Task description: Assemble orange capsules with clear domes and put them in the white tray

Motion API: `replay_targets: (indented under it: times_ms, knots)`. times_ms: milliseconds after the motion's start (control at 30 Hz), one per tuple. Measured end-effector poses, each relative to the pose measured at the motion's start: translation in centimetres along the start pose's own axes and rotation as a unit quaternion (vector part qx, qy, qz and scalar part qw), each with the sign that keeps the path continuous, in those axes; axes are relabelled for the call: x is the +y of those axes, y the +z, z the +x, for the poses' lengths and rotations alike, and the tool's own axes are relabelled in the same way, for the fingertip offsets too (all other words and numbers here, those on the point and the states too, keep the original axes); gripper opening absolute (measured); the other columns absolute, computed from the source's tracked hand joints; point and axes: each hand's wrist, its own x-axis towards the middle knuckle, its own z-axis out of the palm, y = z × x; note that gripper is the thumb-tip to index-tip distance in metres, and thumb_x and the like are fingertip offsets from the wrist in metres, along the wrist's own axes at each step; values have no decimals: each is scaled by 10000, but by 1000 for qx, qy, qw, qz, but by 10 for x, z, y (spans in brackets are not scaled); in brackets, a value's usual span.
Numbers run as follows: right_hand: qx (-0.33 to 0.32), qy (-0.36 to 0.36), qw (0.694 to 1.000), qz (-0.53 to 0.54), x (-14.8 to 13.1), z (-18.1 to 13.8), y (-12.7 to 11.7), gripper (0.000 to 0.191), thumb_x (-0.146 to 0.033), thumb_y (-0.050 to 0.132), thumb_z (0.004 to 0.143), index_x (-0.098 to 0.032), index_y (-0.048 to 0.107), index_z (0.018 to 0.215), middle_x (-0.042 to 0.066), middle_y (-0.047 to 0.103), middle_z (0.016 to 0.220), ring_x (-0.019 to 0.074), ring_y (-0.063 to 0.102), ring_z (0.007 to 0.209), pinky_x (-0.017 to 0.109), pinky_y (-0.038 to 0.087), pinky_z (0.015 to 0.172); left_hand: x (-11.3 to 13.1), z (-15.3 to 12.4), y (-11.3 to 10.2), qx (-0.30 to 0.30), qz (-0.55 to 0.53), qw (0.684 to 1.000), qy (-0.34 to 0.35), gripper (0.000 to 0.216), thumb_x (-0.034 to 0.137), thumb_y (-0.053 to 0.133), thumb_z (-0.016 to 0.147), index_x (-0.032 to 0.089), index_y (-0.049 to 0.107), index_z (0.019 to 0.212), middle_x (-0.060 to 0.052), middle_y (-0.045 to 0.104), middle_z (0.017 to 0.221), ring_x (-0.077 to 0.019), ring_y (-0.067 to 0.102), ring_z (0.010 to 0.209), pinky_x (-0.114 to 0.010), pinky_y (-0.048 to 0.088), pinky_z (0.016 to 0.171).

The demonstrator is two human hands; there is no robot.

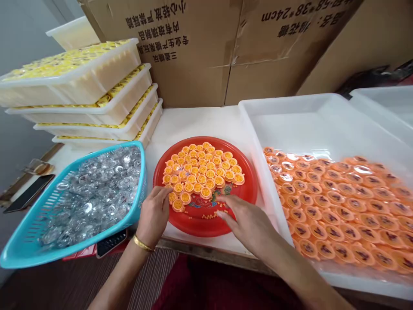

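Nearest to us, the left hand (153, 213) reaches over the left near rim, thumb and fingers drawn close together beside the cups; we cannot tell whether they pinch one. The right hand (248, 217) stands well apart from it, over the right near part of the red tray (206, 232), with a gap between thumb and forefinger. Loose yellow beads (211, 216) lie just beside its fingertips. We judge these beads light, hard and prone to roll; we take them between fingertip pads, a few at a time.

Farther in, the orange cups (201, 178) sit packed together across the middle and far part of the tray, yellow pieces inside. We expect each cup to be light, fairly stiff and smooth. We take hold at the outer rim and keep the cup level, since tilting could spill its filling.

To the left, a blue basket (142, 172) holds glossy clear pieces, probably slippery. To the right, a white bin (258, 142) holds further orange pieces. At the far side, we see a cardboard carton (193, 77).
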Motion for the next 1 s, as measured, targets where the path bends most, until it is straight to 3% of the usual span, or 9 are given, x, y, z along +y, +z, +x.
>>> replay_targets:
  times_ms: [100, 267, 367, 567, 800, 1000]
  knots:
    - [27, 51, 998, -41, -8, 13, 24, 317, -238, 553, 865, -220, 558, 1182, 105, 644, 1169, 271, 656, 972, 398, 532, 774, -11, 3, 5, -5, 24, 1000, 8, 302, 68, 397, 866, 148, 668, 969, -94, 654, 935, -190, 637, 863, -323, 507, 802]
    - [60, 48, 991, -109, -16, 31, 45, 352, -228, 566, 873, -199, 501, 1218, 123, 634, 1120, 272, 650, 940, 362, 512, 727, -21, 10, 16, 1, 92, 995, -25, 393, -36, 385, 793, 134, 649, 1031, -92, 608, 913, -181, 621, 813, -292, 499, 756]
    - [73, 56, 987, -134, -18, 34, 49, 340, -280, 539, 901, -207, 479, 1227, 113, 652, 1078, 259, 662, 844, 345, 498, 671, -23, 9, 20, -12, 131, 990, -56, 371, -11, 398, 817, 121, 631, 1074, -109, 597, 931, -203, 611, 830, -310, 490, 755]
    - [83, 59, 981, -167, -19, 37, 52, 331, -297, 563, 889, -194, 488, 1195, 91, 679, 987, 249, 658, 740, 322, 459, 583, -19, 8, 20, -35, 166, 984, -58, 175, 214, 526, 873, 134, 657, 958, -119, 611, 907, -246, 609, 866, -350, 487, 769]
    - [142, 4, 978, -152, -9, 24, 53, 282, -201, 608, 848, -190, 522, 1117, 70, 697, 968, 223, 660, 764, 313, 468, 640, -21, 7, 24, -33, 168, 983, -63, 221, 189, 555, 849, 127, 657, 1036, -128, 636, 955, -255, 624, 885, -356, 496, 777]
    - [142, -19, 977, -155, -10, 24, 56, 308, -250, 662, 827, -184, 538, 1102, 90, 677, 992, 249, 656, 836, 349, 504, 680, -24, 6, 23, -10, 149, 988, -44, 212, 208, 484, 889, 140, 683, 859, -122, 662, 883, -246, 636, 837, -357, 492, 763]
